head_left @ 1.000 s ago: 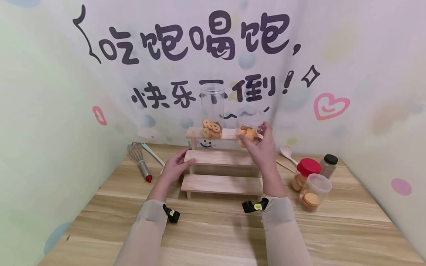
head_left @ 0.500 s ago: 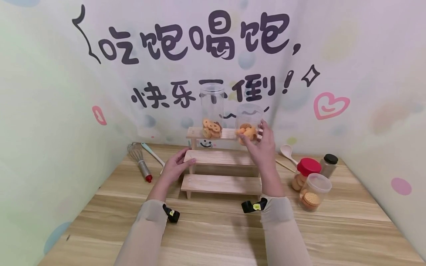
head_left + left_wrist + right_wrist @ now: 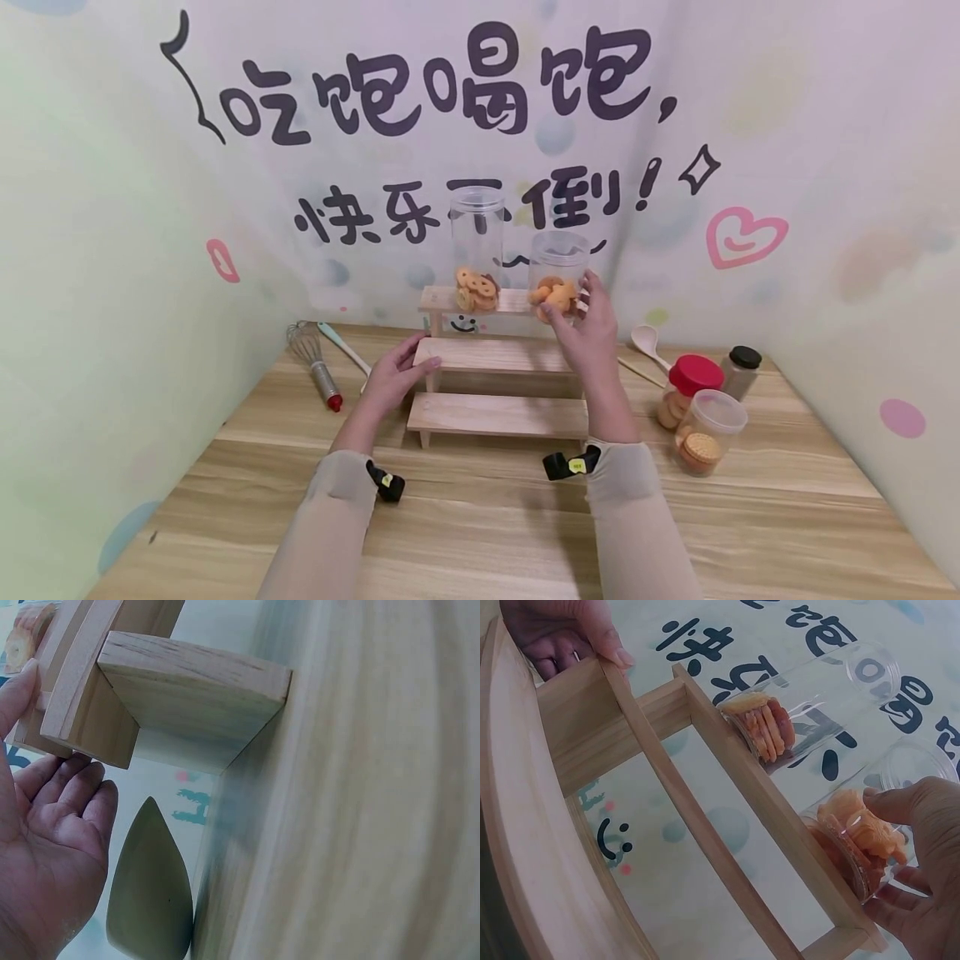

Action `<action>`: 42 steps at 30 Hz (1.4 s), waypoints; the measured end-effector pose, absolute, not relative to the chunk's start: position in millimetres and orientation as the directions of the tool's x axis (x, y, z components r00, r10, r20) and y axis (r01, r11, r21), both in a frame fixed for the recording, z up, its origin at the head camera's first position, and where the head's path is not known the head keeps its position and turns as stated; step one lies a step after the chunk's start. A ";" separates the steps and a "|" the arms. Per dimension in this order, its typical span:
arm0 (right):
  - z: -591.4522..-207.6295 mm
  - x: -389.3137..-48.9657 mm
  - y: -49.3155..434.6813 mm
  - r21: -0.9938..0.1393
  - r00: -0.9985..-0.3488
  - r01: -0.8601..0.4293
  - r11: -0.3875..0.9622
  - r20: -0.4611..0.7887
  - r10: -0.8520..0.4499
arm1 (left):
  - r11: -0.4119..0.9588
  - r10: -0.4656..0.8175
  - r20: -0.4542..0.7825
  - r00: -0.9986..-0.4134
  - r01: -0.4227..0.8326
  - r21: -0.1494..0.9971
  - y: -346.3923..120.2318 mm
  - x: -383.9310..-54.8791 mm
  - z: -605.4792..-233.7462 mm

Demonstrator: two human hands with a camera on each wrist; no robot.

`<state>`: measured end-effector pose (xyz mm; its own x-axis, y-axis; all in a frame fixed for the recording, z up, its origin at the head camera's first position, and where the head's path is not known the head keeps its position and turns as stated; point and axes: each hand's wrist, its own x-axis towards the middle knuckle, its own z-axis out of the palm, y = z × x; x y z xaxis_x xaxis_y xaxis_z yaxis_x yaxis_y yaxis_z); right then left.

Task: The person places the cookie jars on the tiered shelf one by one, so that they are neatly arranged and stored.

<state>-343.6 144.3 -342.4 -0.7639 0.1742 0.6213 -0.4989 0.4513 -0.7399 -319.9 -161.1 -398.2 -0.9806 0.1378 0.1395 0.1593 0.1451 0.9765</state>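
Note:
A three-tier wooden stand (image 3: 498,356) stands on the table by the back wall. My left hand (image 3: 392,377) grips the left end of its middle tier, thumb on top and fingers underneath, as the left wrist view shows. My right hand (image 3: 595,333) holds a short clear jar (image 3: 557,260) of orange-brown cookies, thumb on the near side and fingers round the right. The jar is upright, its base right at the right part of the top tier (image 3: 821,881). To its left on that tier is a tall clear jar (image 3: 477,237) with ring-shaped cookies low inside.
On the right stand a red-lidded cookie jar (image 3: 694,377), a clear-lidded cookie jar (image 3: 712,417) and a black-capped bottle (image 3: 741,375). A pale spoon (image 3: 647,340) lies behind them. At the left lie a whisk (image 3: 321,371) and a light-blue-handled utensil (image 3: 343,343).
The short jar in my right hand has risen slightly, shifted a little left and come from tilted to upright over the top tier. My left hand has stayed on the stand.

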 end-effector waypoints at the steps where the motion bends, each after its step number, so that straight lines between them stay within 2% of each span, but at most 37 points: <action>1: -342.3 -343.4 144.2 -0.742 -0.768 -0.494 0.453 0.617 0.174 | 0.144 0.138 0.139 -0.981 0.159 0.977 -161.1 -320.0 -398.3; 9: -342.9 -343.1 145.3 -0.751 -0.778 -0.491 0.441 0.606 0.166 | 0.149 0.138 0.144 -0.980 0.164 0.975 -160.2 -318.5 -396.5; 23: -348.6 -349.0 143.7 -0.732 -0.759 -0.528 0.431 0.634 0.147 | 0.173 0.134 0.142 -0.981 0.164 0.971 -161.1 -316.1 -396.0; 30: -349.3 -350.0 143.8 -0.739 -0.765 -0.524 0.424 0.627 0.147 | 0.165 0.123 0.155 -0.980 0.174 0.971 -166.1 -339.8 -423.3; 42: -351.9 -351.7 142.8 -0.731 -0.763 -0.522 0.440 0.631 0.143 | 0.185 0.100 0.190 -0.977 0.206 0.961 -165.5 -340.1 -426.6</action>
